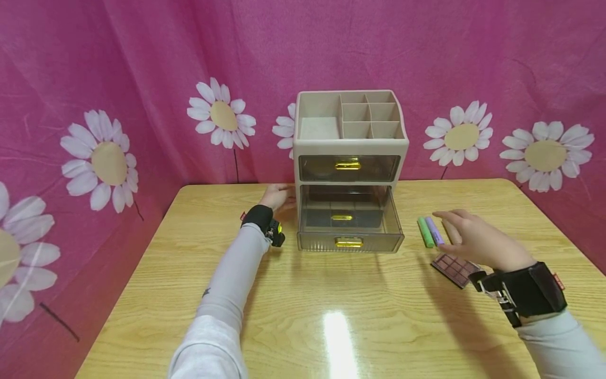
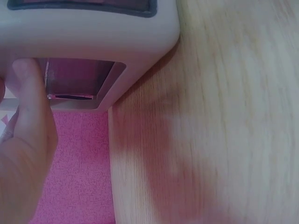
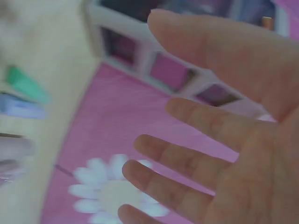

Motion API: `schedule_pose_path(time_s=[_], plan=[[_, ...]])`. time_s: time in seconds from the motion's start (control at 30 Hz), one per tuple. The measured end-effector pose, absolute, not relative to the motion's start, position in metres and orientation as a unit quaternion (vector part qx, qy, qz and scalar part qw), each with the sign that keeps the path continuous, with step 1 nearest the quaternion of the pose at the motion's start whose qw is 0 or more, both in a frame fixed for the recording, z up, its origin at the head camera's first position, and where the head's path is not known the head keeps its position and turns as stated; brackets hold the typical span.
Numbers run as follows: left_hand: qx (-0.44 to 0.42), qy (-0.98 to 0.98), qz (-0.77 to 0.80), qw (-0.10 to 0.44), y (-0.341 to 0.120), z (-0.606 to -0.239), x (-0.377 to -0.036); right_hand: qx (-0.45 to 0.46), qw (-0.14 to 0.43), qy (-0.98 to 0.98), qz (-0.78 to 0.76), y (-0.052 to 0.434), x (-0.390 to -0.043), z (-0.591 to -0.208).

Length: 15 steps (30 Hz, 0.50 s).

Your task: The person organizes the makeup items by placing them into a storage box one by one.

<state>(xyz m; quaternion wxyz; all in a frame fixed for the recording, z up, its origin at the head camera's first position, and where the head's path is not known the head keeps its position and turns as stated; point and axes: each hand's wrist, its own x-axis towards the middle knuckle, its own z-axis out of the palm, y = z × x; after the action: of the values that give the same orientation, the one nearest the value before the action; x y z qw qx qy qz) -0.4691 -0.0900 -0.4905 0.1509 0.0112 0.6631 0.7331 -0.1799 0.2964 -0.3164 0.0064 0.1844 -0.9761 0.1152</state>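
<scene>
A beige desktop organizer with clear drawers stands at the back of the table, its middle drawer pulled out. My left hand is at the organizer's left side; in the left wrist view its thumb lies along the side frame by an opening. My right hand, fingers spread and holding nothing, hovers over a small group of things. These are a green stick, a purple stick, a brownish stick partly behind the fingers, and a dark-framed palette with brown squares.
The organizer's top has one large compartment and several small ones. Above the pulled-out drawer, the upper drawer is closed. A pink curtain with white flowers hangs behind the wooden table.
</scene>
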Motion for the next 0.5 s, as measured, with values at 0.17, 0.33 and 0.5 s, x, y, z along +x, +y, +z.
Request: schedule_pose_path(time_s=[0.17,0.33,0.5], plan=[[0.009,0.675,0.723,0.147,-0.087,-0.458,-0.436,0.18,-0.042,-0.972,0.146,0.313,-0.185,-0.347],[-0.019,0.707,0.692,0.141,-0.077,-0.411,-0.39,0.168,-0.078,-0.963,0.194,0.324,-0.186,-0.369],[0.016,0.659,0.736,0.154,-0.094,-0.525,-0.504,0.169,-0.064,-0.961,0.207,0.332,-0.186,-0.385]])
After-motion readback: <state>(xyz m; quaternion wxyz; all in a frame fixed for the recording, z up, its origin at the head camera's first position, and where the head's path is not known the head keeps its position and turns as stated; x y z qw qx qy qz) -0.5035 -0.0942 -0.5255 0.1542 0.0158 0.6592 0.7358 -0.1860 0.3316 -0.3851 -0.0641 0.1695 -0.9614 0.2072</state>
